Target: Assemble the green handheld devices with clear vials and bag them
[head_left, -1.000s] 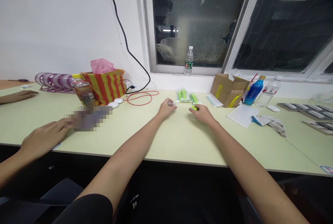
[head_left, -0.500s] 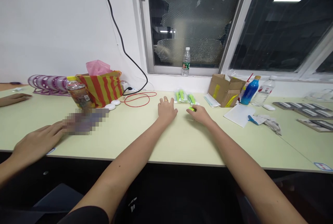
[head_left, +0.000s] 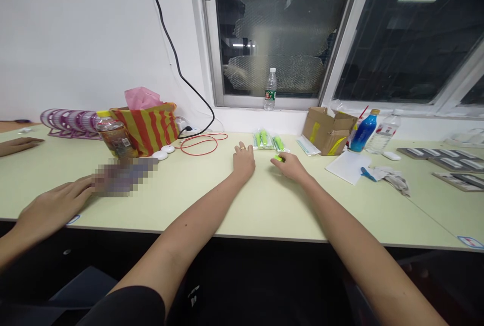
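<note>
My left hand [head_left: 244,160] rests on the pale table [head_left: 260,205], palm down, with its fingers stretched forward and slightly apart. It holds nothing that I can see, and a ring shows on one finger. To its right, my right hand [head_left: 292,166] is closed on a small bright yellow-green item [head_left: 279,158]; only its end shows past the fingertips, so its kind is unclear. Just beyond the hands lie clear plastic packets [head_left: 263,139] with several slim yellow-green items inside. Another such packet [head_left: 279,143] lies nearer my right hand.
Ahead on the right stand a cardboard box [head_left: 327,131], a blue bottle [head_left: 365,131] and a clear bottle [head_left: 386,131]. White paper [head_left: 348,167] lies before them. At left are a striped bag [head_left: 151,131], a tea bottle [head_left: 117,137], a red cable [head_left: 200,153] and another person's hand [head_left: 56,205].
My left hand has shifted slightly right, its fingers now closer together and the thumb drawn in. My right hand stays almost still with the yellow-green item.
</note>
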`<action>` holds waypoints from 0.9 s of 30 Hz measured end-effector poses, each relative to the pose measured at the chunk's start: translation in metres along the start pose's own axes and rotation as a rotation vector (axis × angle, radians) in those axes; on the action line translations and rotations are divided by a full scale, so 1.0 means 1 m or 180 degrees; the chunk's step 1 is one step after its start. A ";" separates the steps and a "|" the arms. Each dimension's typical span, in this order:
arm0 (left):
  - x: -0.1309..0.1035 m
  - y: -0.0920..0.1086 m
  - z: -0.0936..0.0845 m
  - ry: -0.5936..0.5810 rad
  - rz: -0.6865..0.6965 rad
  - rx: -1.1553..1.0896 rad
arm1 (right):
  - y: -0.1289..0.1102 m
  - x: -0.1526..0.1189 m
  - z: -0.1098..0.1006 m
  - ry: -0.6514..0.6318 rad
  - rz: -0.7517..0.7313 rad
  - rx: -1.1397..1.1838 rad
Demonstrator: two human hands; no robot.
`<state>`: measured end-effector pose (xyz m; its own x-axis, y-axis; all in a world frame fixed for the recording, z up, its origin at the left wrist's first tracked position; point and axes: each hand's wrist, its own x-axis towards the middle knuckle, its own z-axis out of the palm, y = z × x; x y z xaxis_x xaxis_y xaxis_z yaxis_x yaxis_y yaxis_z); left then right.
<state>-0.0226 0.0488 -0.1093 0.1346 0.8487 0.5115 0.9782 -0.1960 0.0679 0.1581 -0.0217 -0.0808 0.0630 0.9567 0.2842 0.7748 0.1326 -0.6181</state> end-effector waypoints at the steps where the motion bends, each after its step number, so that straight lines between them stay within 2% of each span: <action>1: 0.002 -0.005 0.001 0.0006 0.0030 -0.0001 | 0.000 0.000 0.000 0.0005 0.0002 -0.0015; 6: 0.021 -0.035 0.007 0.0092 0.0063 0.0008 | 0.000 0.000 0.000 -0.0026 0.0057 -0.0074; 9: 0.035 -0.046 0.013 0.0102 0.0100 -0.0032 | -0.001 0.000 0.001 -0.0040 0.0058 -0.0091; 18: 0.063 -0.051 0.026 0.0039 0.0188 -0.0034 | -0.002 -0.001 0.001 -0.0083 0.0050 -0.0110; 27: 0.065 -0.056 0.029 0.0085 0.0054 -0.0275 | -0.001 -0.001 0.005 -0.0151 0.0039 -0.0093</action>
<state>-0.0639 0.1291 -0.1049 0.1456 0.8317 0.5358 0.9584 -0.2529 0.1321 0.1547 -0.0219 -0.0842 0.0431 0.9695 0.2411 0.7922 0.1139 -0.5996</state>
